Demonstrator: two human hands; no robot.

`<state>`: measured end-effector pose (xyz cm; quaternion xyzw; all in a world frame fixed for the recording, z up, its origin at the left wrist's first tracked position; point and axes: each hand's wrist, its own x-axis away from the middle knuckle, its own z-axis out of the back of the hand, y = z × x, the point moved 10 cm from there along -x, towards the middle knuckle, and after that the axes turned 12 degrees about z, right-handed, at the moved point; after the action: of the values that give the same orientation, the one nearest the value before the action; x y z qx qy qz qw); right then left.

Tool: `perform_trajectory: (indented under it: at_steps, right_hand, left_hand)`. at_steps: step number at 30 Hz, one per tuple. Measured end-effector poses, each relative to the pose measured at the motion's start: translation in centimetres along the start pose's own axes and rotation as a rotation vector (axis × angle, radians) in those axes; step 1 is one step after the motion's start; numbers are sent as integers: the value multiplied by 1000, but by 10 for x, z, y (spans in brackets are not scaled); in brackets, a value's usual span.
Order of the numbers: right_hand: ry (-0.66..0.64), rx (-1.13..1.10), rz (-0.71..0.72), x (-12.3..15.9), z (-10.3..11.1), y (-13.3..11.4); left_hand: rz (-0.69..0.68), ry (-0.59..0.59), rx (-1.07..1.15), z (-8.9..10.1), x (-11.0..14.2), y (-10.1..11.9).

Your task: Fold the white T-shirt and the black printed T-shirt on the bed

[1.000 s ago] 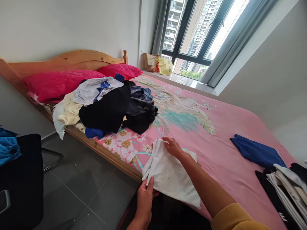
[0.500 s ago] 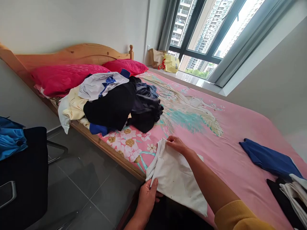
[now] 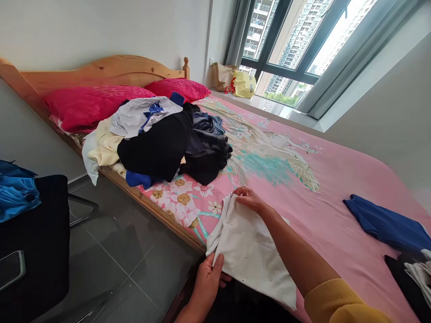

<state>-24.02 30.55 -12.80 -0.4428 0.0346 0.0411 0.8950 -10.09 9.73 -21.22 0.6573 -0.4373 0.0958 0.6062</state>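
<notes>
While the head view is looking down across a bed, the person's left hand (image 3: 208, 274) is gripping the lower left corner of a white garment (image 3: 254, 246), its thumb pressing on top and its fingers curling underneath. The right hand (image 3: 248, 200) is pinching the same garment at its upper left corner, and that arm is reaching across the cloth from a mustard sleeve (image 3: 332, 298). The garment, showing small dark specks, is lying near the bed's corner, partly on the pink sheet (image 3: 340, 179), with its lower edge passing over a dark area that is too unclear to name. Beyond the hands, a heap of clothes (image 3: 155, 146) is resting near 2 red pillows (image 3: 96, 105), with a white-and-blue piece (image 3: 134, 116) lying on top and a pale piece hanging over the wooden bed edge (image 3: 160, 215). Well to the right of the hands, a folded blue garment (image 3: 387, 222) is lying on the sheet, just beside black and pale clothes (image 3: 404, 280) that the picture's edge is cutting off. On the left, a dark chair (image 3: 50, 242) is bearing a phone (image 3: 11, 271) and a bright blue item (image 3: 20, 199). By the window (image 3: 286, 49), a brown bag (image 3: 222, 77) and a yellow bag (image 3: 244, 84) are standing side by side on the sill.
</notes>
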Motion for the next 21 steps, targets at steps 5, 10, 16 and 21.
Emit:
perform_trajectory:
  at_steps: [5,10,16,21]
  right_hand:
    - [80,140,-43,3,10,7]
    - [76,298,-98,5,5,15]
    - [161,436,-65,8,2,-9]
    - [271,561,110,44,-23,-58]
  left_hand:
    - [-66,19,-101,2,4,9]
    - [57,91,-162,17,-11,-6]
    - [93,178,-215,44,-19,-20]
    - [-4,276,0,58,-17,-13]
